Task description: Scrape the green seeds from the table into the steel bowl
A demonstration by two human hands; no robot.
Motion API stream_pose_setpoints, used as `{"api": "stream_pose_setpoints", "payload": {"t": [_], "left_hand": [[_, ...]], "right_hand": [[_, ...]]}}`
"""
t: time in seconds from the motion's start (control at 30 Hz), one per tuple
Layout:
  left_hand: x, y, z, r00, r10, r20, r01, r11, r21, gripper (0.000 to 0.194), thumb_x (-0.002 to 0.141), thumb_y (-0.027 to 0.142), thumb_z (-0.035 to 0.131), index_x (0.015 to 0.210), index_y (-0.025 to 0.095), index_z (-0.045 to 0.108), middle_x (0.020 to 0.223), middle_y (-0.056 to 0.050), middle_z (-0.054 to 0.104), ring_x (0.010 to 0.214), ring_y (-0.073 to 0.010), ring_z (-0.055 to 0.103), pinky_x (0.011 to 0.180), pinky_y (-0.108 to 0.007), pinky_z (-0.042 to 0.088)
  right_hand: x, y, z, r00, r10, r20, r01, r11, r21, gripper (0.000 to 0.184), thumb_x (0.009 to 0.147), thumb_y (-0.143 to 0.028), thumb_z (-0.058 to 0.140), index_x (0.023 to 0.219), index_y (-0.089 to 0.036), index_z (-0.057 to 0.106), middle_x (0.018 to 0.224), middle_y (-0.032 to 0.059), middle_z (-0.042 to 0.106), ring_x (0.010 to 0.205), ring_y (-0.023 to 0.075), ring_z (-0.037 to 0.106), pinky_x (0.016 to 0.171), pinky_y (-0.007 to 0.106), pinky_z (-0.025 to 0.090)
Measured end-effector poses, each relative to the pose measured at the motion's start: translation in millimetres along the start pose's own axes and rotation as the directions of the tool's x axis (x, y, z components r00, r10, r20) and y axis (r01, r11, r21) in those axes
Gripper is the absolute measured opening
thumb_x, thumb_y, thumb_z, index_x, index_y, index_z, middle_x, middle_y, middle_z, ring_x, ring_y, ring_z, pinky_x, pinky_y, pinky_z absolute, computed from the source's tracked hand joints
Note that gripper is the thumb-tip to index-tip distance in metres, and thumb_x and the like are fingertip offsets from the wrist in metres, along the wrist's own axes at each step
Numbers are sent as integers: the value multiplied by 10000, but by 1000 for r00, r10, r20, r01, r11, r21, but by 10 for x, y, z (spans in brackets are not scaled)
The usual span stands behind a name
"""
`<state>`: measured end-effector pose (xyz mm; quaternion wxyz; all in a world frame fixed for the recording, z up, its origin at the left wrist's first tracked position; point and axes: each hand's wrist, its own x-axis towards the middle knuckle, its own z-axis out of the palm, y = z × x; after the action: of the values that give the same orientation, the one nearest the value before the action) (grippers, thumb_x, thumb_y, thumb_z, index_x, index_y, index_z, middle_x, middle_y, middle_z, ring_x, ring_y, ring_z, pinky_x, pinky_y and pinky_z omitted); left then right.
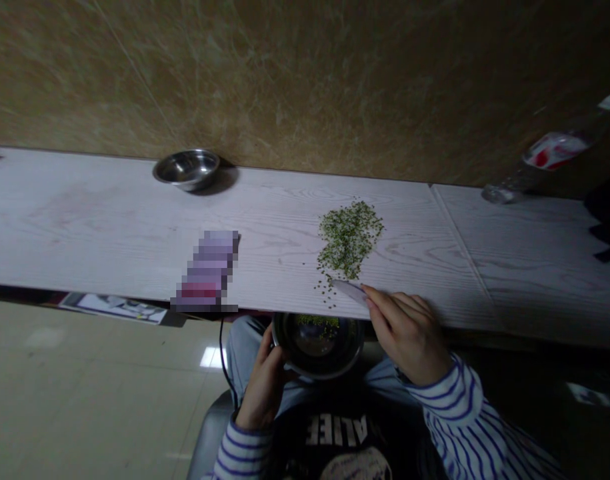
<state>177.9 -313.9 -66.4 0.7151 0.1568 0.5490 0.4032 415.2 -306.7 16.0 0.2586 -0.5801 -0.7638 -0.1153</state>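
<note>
Small green beans, likely mung beans [352, 230], lie spread in a patch on the white wood-grain table [269, 253]. A few stray ones trail toward the front edge. My right hand [409, 327] pinches a thin pale card [353, 291], whose tip touches or nearly touches those stray beans. Below the table edge, my left hand [267, 380] grips the rim of a metal bowl [329, 371]. Some green beans show inside that bowl, near its far side. The bowl sits just under the edge, above my lap.
A second metal bowl [187, 170] stands by the wall. Left of the beans lies a blurred-out phone-like object [207, 270], with a black cable [223, 360] hanging below the edge. A clear plastic bottle [555, 150] and something dark [607, 217] are at the right.
</note>
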Motion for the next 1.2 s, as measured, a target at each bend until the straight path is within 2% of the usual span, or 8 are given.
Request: {"api": "stream_pose_setpoints", "payload": {"t": [0.13,0.3,0.57,0.73,0.83,1.2], "left_hand": [[-1,2,1,1000,-1,-5,1,1000,4,749,735,265,688,1448,304,462,1099,-44,667,814,-163,574,583,-228,440],[-7,-5,7,1000,8,31,-7,1000,-7,723,754,257,670,1444,301,459,1037,-34,668,786,-159,569,602,-240,451],[-27,27,30,1000,-13,-6,13,1000,-6,791,709,281,712,1455,295,452,1058,-48,676,794,-165,579,622,-252,467],[-35,44,40,1000,-2,-3,2,1000,0,770,711,296,715,1442,305,474,1120,-55,680,817,-169,605,639,-258,484],[-32,40,33,1000,7,12,-7,1000,-3,776,738,284,694,1469,308,435,1096,-52,680,807,-163,591,637,-255,483],[-20,37,36,1000,1,8,-1,1000,2,771,733,261,685,1465,298,447,1042,-49,669,811,-167,571,612,-245,456]], "right_hand": [[-10,24,-4,999,27,-25,-27,1000,-9,247,965,-138,516,1164,-135,663,848,72,764,726,179,671,696,327,432],[-15,-10,11,1000,12,12,-12,1000,-8,260,969,-137,503,1180,-128,655,866,76,763,737,183,668,694,330,428],[6,3,12,1000,10,-24,-10,1000,-12,256,967,-129,509,1173,-129,662,824,67,752,720,178,649,693,325,413],[45,6,65,1000,8,13,-8,1000,9,264,965,-130,513,1178,-123,667,806,58,740,731,183,643,699,324,406],[33,-29,55,1000,-13,25,12,999,31,260,968,-122,510,1173,-121,669,836,60,747,748,181,645,706,325,402],[2,7,36,1000,-11,18,11,1000,27,255,974,-128,509,1172,-128,670,876,67,761,751,176,650,714,320,402]]}}
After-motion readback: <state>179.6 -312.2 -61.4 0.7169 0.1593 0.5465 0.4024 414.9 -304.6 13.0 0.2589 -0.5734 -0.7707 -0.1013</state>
